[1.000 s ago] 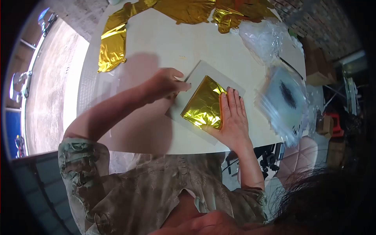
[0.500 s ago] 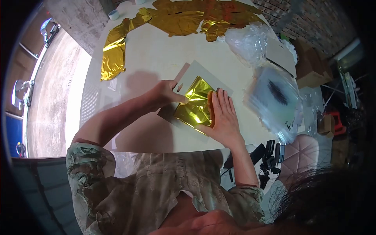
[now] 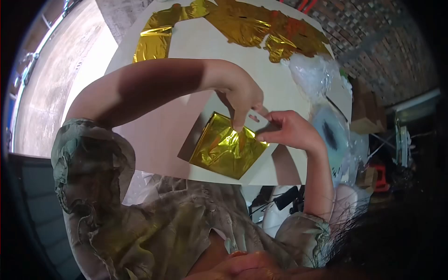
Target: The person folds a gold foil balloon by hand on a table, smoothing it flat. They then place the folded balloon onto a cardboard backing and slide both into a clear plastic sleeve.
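A folded square of shiny gold foil lies against a grey card with a hang slot near its corner. The foil and card are turned as a diamond above the table's near edge. My left hand reaches over from above, thumb on the foil's upper part and the other fingers partly hidden behind the card. At the card's slotted corner, my right hand pinches the edge between thumb and fingers. Both hands are closed, a short distance apart.
Flat gold foil pieces lie along the table's far side. Crumpled clear plastic and a stack of clear plastic sleeves lie on the right. Beyond that edge stands a cardboard box.
My left hand has moved from the foil's left side to its top. My right hand has lifted off the foil's right edge and now pinches the card's corner. Foil and card have rotated clockwise.
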